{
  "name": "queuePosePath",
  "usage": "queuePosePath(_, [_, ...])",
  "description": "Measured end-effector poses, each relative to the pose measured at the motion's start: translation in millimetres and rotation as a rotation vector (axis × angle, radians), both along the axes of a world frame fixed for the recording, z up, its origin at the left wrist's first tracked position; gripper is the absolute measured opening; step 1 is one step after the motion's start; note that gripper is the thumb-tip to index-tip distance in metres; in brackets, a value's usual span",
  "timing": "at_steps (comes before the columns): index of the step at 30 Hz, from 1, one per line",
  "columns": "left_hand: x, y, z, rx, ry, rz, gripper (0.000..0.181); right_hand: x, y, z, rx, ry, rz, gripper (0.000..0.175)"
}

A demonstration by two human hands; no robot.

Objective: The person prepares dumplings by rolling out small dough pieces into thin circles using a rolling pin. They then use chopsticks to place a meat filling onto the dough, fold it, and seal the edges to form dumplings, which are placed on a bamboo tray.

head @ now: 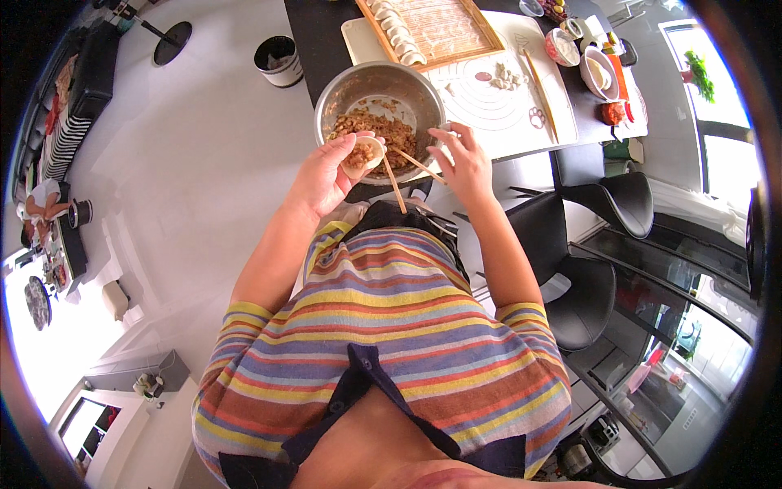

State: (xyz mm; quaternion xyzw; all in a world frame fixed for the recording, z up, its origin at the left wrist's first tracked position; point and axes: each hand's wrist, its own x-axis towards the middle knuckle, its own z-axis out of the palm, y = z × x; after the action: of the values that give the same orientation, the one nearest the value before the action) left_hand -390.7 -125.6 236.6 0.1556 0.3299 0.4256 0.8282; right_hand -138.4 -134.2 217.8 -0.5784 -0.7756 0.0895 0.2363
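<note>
My left hand (327, 174) holds a round dumpling wrapper (371, 164) with a mound of meat filling (359, 155) on it, above the near left rim of a steel bowl (330, 101). More of the brown filling (391, 129) covers part of the bowl's bottom. Two chopsticks (393, 183) lean in the bowl, spread apart, their ends sticking out toward me. My right hand (465, 156) hovers at the bowl's right rim with its fingers apart and nothing in them; whether a fingertip touches the rim is unclear.
Behind the bowl, a wooden-framed tray (449, 30) carries a row of folded dumplings (397, 33). Small dough pieces (508, 77) and a rolling pin (540, 95) lie on a white mat (470, 116). Black chairs (580, 293) stand at right, a bin (280, 61) at left. A person (44, 205) sits far left.
</note>
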Motion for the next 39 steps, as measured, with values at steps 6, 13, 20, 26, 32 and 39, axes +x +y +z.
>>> queuePosePath(6, [4, -2, 9, 0.009, -0.004, -0.083, 0.034, -48, -13, 50, 0.259, 0.207, 0.337, 0.028])
queuePosePath(13, [7, -6, 7, 0.029, -0.02, -0.113, 0.035, -57, -10, 41, 0.244, 0.251, 0.384, 0.022])
queuePosePath(20, [7, -14, 21, 0.222, 0.228, -0.204, 0.04, -64, -14, 48, 0.059, 0.409, 0.214, 0.017])
queuePosePath(26, [4, -13, 27, 0.485, 0.49, -0.332, 0.045, -66, -14, 57, -0.104, 0.445, 0.119, 0.021])
queuePosePath(32, [2, -11, 13, 0.567, 0.529, -0.372, 0.044, -61, -6, 59, -0.047, 0.328, 0.206, 0.021])
queuePosePath(39, [2, -11, 13, 0.511, 0.538, -0.381, 0.045, -60, -4, 60, -0.024, 0.289, 0.291, 0.012])
